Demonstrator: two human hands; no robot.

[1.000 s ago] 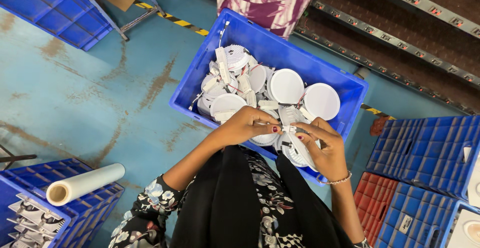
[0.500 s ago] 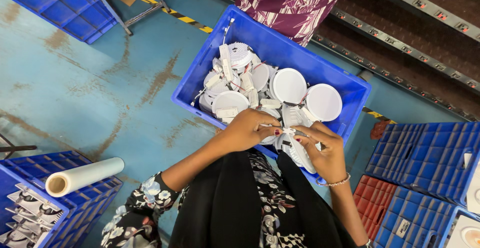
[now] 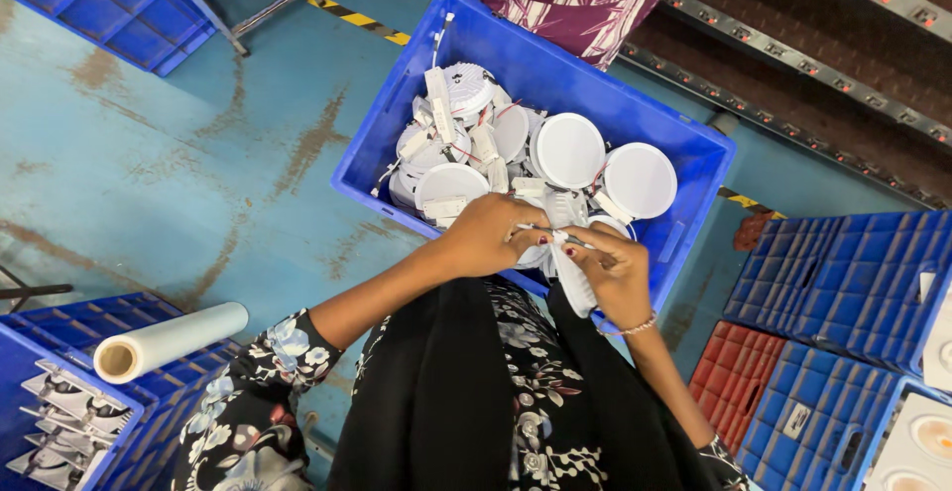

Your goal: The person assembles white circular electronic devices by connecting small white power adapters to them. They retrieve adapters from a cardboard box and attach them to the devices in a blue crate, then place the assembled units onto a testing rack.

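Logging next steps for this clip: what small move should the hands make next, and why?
Probably pull the white part clear of the crate. Left hand and right hand both pinch it over the near rim, and it hangs just above the piled round lights.

white round light fixture (image 3: 555, 243), held over bin

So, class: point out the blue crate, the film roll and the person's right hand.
Blue crate (image 3: 397, 124): head view, left wall.
Film roll (image 3: 178, 337): head view, middle of its side.
Right hand (image 3: 617, 275): head view, back of hand.
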